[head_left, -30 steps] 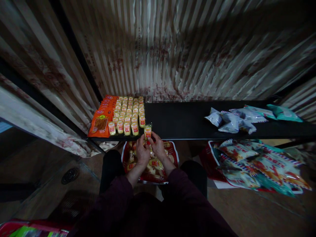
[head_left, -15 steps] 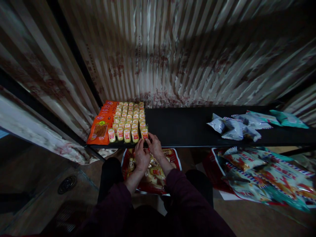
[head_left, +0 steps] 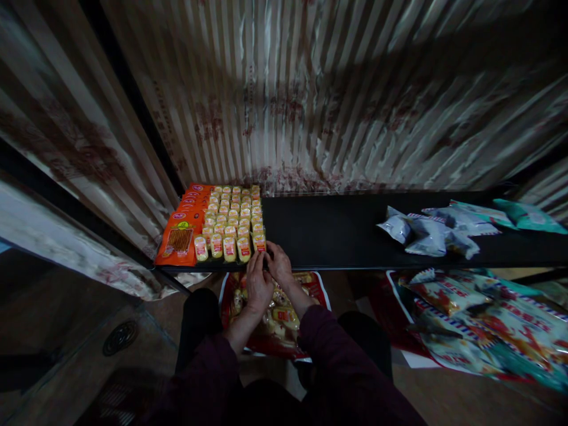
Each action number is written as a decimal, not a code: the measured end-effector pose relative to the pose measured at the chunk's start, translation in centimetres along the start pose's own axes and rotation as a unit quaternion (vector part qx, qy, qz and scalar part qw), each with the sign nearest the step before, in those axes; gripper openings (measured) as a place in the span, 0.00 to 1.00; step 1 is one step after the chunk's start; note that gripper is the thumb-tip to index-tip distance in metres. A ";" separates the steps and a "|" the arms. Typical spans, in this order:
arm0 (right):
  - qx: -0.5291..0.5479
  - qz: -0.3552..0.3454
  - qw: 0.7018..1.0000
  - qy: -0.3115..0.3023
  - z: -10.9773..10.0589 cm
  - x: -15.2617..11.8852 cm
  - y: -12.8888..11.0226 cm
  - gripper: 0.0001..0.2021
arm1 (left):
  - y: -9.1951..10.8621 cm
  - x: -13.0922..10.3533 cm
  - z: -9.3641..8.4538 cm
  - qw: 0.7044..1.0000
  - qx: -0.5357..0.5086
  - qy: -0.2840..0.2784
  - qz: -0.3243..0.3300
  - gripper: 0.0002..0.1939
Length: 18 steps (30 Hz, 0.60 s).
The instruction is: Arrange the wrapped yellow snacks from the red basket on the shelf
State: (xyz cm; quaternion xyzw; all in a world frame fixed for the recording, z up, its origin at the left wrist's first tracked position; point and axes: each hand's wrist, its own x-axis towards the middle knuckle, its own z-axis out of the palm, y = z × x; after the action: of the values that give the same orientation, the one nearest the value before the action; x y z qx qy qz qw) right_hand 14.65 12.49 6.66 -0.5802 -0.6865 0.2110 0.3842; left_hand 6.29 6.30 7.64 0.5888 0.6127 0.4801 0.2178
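Observation:
Several rows of small yellow wrapped snack cakes [head_left: 229,228] with red and white labels stand upright on the black shelf [head_left: 319,231]. At the front right corner of these rows, both my hands have their fingertips at the lower part of one wrapped snack cake [head_left: 259,239]. My left hand [head_left: 260,283] is at its front, fingers close together. My right hand [head_left: 278,263] presses at its right side with curled fingers. Below the shelf edge, under my forearms, an open red bag [head_left: 325,290] contains more wrapped snack cakes [head_left: 286,316].
Orange snack packets [head_left: 180,236] lie overlapped at the shelf's left end. Silvery and teal packets [head_left: 428,235] lie toward its right end. Below them is a red container [head_left: 390,316] full of larger snack bags [head_left: 461,302]. A black post [head_left: 133,89] rises at the left.
The view has shifted slightly, so the shelf appears a little lower. The snack cake at my fingers sits slightly closer to its left neighbour. Both hands stay on it.

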 end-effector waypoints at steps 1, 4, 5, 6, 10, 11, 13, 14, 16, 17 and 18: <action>0.002 0.001 1.000 0.000 0.0 0.0 0.0 0.16 | -0.1 0.0 0.1 1.000 -0.006 -0.001 0.001 0.30; 0.004 0.003 1.000 0.002 -0.2 0.0 -0.2 0.16 | -0.4 0.1 0.4 1.000 -0.020 -0.007 0.004 0.31; 0.004 0.004 1.000 0.003 -0.2 0.0 -0.2 0.15 | -0.5 0.1 0.5 1.000 -0.022 -0.008 0.003 0.32; 0.005 0.005 1.000 0.004 -0.2 0.1 -0.2 0.15 | -0.6 0.1 0.5 1.000 -0.024 -0.010 0.001 0.32; 0.009 0.016 1.000 0.012 0.0 0.3 0.0 0.16 | -0.7 0.3 0.6 0.999 -0.027 -0.018 -0.002 0.32; 0.010 0.018 1.000 0.013 0.0 0.4 0.1 0.16 | -0.7 0.4 0.5 0.999 -0.028 -0.021 -0.003 0.32; 0.011 0.021 1.000 0.013 0.1 0.5 0.1 0.16 | -0.7 0.4 0.5 0.999 -0.028 -0.023 -0.003 0.32; 0.012 0.023 1.000 0.012 0.1 0.5 0.0 0.16 | -0.7 0.5 0.5 0.999 -0.026 -0.024 -0.003 0.32; 0.018 0.027 0.999 0.012 0.1 0.6 -0.1 0.16 | -0.7 0.4 0.5 0.999 -0.020 -0.025 -0.001 0.33; 0.022 0.030 0.999 0.013 0.1 0.7 -0.2 0.16 | -0.7 0.4 0.5 1.000 -0.018 -0.025 0.000 0.33; 0.025 0.034 0.999 0.015 0.1 0.7 -0.2 0.16 | -0.6 0.4 0.5 1.000 -0.017 -0.025 0.001 0.34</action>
State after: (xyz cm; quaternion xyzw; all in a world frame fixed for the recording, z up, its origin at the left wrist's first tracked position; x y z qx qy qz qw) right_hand 14.44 13.13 6.98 -0.5964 -0.6553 0.2320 0.4015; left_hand 6.27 6.95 7.01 0.5979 0.5977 0.4759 0.2427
